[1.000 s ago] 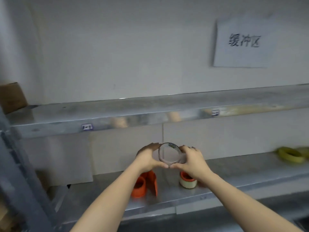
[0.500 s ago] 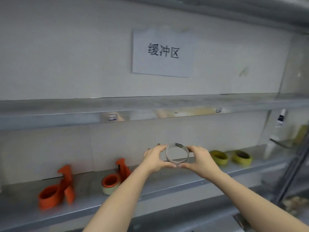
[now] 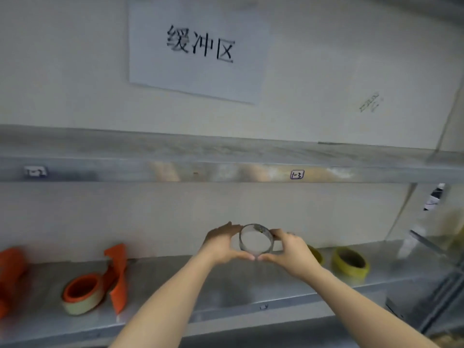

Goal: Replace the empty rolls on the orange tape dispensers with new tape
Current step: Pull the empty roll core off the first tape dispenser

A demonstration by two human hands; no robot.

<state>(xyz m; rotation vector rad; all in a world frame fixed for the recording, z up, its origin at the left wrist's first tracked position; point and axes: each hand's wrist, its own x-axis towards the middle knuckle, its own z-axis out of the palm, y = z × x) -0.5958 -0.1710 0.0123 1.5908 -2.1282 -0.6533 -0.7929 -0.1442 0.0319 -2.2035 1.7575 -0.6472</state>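
Hands and ring had shifted right along the shelf versus half a second before: both orange dispensers sat further left in view, and the yellow rolls had come up close. Left hand [image 3: 223, 243] and right hand [image 3: 288, 254] both gripped the thin grey empty tape core [image 3: 270, 244], thumbs meeting beneath it and fingers curled over the top. It was held clear above the lower bare-metal shelf [image 3: 226, 292], open face toward the camera (two-handed probably because the wall looked flimsy). Orange plastic tape dispenser [image 3: 116, 275] lay on the shelf well to the left with a beige roll on its hub. A second orange dispenser [image 3: 10, 272] sat cropped at the left edge, load unclear. Yellow tape roll [image 3: 350, 263] lay flat near the right hand, and another yellow roll [image 3: 316, 254] was partly hidden behind it. My read: the core was off its dispenser and headed for set-down by the fresh stock, with a new-roll pick to follow.
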